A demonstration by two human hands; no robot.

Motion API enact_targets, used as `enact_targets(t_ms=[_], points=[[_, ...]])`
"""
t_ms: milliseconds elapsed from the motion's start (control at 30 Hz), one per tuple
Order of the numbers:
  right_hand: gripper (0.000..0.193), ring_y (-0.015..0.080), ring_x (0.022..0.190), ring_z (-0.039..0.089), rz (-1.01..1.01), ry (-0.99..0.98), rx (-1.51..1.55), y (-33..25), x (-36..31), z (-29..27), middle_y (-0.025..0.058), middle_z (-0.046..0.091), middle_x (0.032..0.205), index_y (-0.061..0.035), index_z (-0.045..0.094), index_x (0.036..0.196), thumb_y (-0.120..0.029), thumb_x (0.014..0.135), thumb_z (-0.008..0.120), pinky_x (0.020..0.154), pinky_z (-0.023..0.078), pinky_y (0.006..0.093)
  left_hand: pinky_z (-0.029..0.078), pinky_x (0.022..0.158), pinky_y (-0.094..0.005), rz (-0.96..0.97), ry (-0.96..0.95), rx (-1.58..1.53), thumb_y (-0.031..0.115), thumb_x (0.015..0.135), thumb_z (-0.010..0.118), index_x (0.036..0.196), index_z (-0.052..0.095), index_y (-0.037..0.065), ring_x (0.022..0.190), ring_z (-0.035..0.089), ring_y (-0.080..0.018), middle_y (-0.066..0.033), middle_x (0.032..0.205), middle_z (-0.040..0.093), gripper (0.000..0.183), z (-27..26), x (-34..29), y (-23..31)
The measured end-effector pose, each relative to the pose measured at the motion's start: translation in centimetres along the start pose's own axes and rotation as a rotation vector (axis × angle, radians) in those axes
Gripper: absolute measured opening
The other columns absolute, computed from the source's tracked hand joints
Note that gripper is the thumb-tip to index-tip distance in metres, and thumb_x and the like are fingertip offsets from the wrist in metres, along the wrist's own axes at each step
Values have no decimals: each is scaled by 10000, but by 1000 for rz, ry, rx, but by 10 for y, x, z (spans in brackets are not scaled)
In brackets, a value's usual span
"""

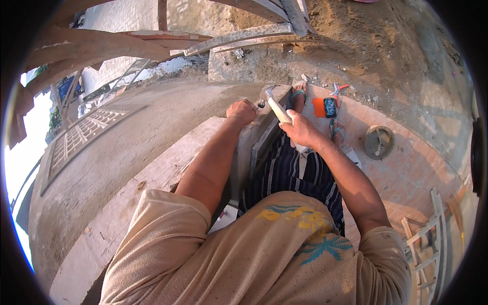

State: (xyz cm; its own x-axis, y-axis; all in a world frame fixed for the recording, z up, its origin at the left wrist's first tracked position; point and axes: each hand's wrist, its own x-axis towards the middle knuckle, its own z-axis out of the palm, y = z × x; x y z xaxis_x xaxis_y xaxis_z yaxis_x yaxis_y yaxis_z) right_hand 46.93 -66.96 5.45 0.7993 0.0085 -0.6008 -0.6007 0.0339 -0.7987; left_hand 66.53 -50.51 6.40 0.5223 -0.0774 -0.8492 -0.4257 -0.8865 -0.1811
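My right hand (pixel 300 129) is wrapped round the pale wooden handle of a hammer (pixel 277 109). The hammer's metal head points away from me, over the edge of a wall ledge (pixel 278 94). Close to the left of the head, my left hand (pixel 242 112) is closed, its fingers pressed together at the ledge. Whatever they may pinch is too small to make out. A small dark piece shows between these fingertips and the hammer head. Under my left forearm runs a long, pale, dusty board (pixel 147 168) along the wall.
A round bucket (pixel 379 142) stands on the reddish tiles at right. Red-handled pliers (pixel 339 89) and an orange and blue pouch (pixel 325 107) lie near my sandalled feet. A wooden ladder (pixel 424 249) is at lower right. Wooden beams (pixel 101 48) cross overhead at upper left.
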Motion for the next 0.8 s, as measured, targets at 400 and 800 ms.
enact_targets(t_ms=[400,800], points=[[683,221,511,656,82,-127,116,-16,4,-12,184,673,818,120,363,1490,-283,1001,615,506,527,378,558,993,-391,-3,1,-21,440,896,720,1161,804,300,1192,703,-268,-71,1255,754,312,1,1,1],[638,250,532,682,0,-4,-37,10,14,14,212,678,827,92,418,1475,-268,983,608,563,549,399,561,993,-373,-12,8,-63,414,866,750,1112,819,290,1187,707,-246,-52,1244,760,284,15,14,-11]])
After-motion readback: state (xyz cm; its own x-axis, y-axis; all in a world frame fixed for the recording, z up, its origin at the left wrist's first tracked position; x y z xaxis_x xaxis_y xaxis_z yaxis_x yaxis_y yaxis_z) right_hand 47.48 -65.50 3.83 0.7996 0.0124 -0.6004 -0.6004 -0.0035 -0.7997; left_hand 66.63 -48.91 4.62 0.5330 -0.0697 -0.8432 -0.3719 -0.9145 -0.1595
